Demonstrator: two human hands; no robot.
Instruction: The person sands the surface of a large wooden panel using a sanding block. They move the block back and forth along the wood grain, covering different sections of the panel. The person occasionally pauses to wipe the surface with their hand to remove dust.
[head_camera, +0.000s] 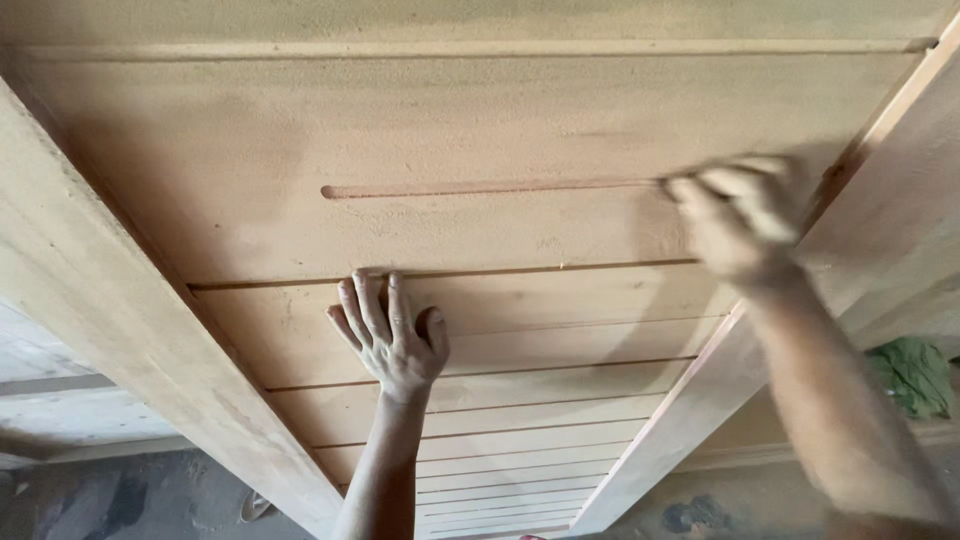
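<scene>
A big wooden door (480, 150) fills most of the frame, dusty and pale brown. It has thick side rails and many thin grooves running across the lower middle.

The left hand (390, 335) lies flat and open on the door, just below the middle of the frame, with its fingers spread over one groove.

The right hand (740, 215) is at the upper right and is blurry. Its fingers are curled and it touches the right end of a long slot (490, 188) in the panel. I cannot tell if it grips anything.

A green cloth (915, 375) lies at the right edge, and a dirty floor (120, 495) shows at the lower left.
</scene>
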